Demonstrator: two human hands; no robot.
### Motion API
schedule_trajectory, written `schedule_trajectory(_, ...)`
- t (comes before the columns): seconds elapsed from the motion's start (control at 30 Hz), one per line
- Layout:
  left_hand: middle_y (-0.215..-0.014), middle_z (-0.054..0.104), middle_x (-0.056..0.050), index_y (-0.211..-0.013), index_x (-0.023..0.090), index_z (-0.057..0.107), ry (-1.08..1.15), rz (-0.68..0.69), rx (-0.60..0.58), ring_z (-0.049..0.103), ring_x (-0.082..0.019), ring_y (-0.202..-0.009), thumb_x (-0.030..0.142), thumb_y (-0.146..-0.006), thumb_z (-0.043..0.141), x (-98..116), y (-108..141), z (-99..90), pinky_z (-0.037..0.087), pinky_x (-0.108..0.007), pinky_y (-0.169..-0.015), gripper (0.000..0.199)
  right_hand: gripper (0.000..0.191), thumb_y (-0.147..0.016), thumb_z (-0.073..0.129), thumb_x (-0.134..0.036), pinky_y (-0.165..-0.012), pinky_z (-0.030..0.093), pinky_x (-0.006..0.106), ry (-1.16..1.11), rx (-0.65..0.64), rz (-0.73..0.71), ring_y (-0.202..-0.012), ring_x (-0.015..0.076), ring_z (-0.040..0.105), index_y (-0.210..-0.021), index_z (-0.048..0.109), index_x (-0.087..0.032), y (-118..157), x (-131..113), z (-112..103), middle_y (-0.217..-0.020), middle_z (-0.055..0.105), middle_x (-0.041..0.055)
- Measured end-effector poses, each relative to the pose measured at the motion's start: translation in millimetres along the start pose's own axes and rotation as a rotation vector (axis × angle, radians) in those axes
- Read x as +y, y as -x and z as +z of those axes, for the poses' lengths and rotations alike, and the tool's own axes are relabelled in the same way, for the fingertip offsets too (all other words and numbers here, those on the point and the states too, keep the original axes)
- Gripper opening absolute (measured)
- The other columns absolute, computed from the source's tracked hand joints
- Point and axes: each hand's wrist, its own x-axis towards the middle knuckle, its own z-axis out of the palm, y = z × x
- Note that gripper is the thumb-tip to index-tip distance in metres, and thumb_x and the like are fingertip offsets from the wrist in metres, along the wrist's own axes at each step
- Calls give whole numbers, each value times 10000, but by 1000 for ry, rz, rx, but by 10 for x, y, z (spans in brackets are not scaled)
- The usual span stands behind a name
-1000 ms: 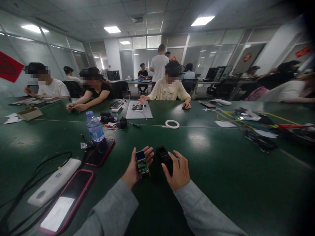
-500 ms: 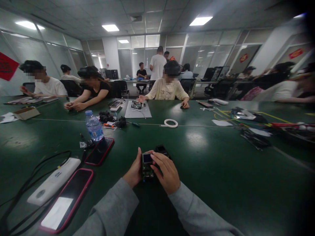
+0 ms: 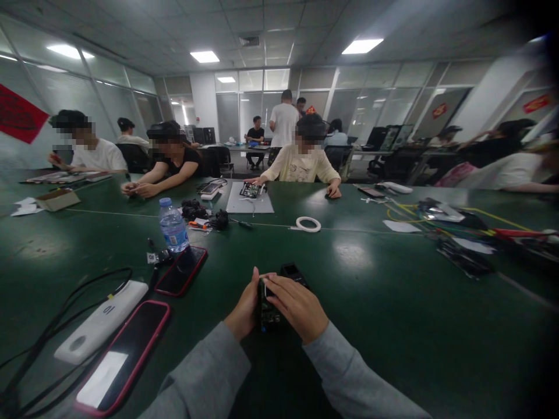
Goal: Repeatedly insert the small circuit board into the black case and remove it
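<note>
A small green circuit board (image 3: pixel 269 316) with a little screen is held upright over the green table. Along its left side my left hand (image 3: pixel 244 305) grips it, thumb pointing up. My right hand (image 3: pixel 299 302) lies over the board's upper right, its fingers bent together across the screen and covering most of it. Just behind my right hand a black device (image 3: pixel 292 270) rests on the table, partly hidden by the fingers.
To the left are a red-edged phone (image 3: pixel 182 270), a water bottle (image 3: pixel 173 226), a white device (image 3: pixel 100 323) with black cables, and a pink-cased phone (image 3: pixel 146 329). A white ring (image 3: pixel 308 224) lies ahead. People sit across the table (image 3: pixel 393 308).
My right hand's fingers have moved over the board's screen, which showed before. The view has shifted slightly. The person opposite has lowered a hand to the board there.
</note>
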Motion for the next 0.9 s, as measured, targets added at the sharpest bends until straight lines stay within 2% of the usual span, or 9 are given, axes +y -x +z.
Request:
schedule_trajectory(0.2,-1015,636,-122,-1081,139,601,-45,8,37,599,-224,-927,589,-757,500,25,25,74,438,-331,-816,564,301,-917,436,-192,-877,511,350,29,9,-50,-1052,200,551,-1197,533,-142,43,69,19,-1158,571,88)
schedule_trajectory(0.33,-1030,636,-124,-1038,130,619,-54,61,28,597,-216,-939,504,-760,563,26,49,118,432,-310,-828,469,304,-915,447,-214,-889,504,345,-38,2,2,-1049,182,555,-1209,514,-181,41,98,-10,-1160,572,70)
schedule_trajectory(0.5,-1005,644,-111,-1025,139,624,-72,79,22,606,-209,-918,437,-755,602,32,78,138,436,-308,-832,403,243,-903,477,-249,-874,507,330,-108,-2,91,-1023,170,568,-1129,525,-176,71,90,-10,-1118,590,68)
schedule_trajectory(0.7,-912,653,-90,-1047,152,605,-75,53,7,623,-165,-761,427,-747,617,0,84,124,463,-262,-695,407,249,-900,479,-288,-857,506,317,-173,22,169,-997,160,575,-1129,513,-200,81,112,-11,-1081,597,55)
schedule_trajectory(0.8,-889,648,-85,-1100,154,578,-31,25,11,611,-149,-692,501,-755,572,3,67,98,463,-252,-623,489,236,-892,486,-283,-875,484,336,-258,113,270,-1021,175,545,-1110,518,-198,59,67,-53,-1082,573,64)
schedule_trajectory(0.9,-895,634,-64,-1158,184,546,108,3,9,610,-143,-709,567,-767,508,46,47,63,471,-257,-642,548,201,-892,470,-276,-735,505,295,-352,243,425,-881,165,561,-1057,521,-175,80,-47,-59,-976,563,71)
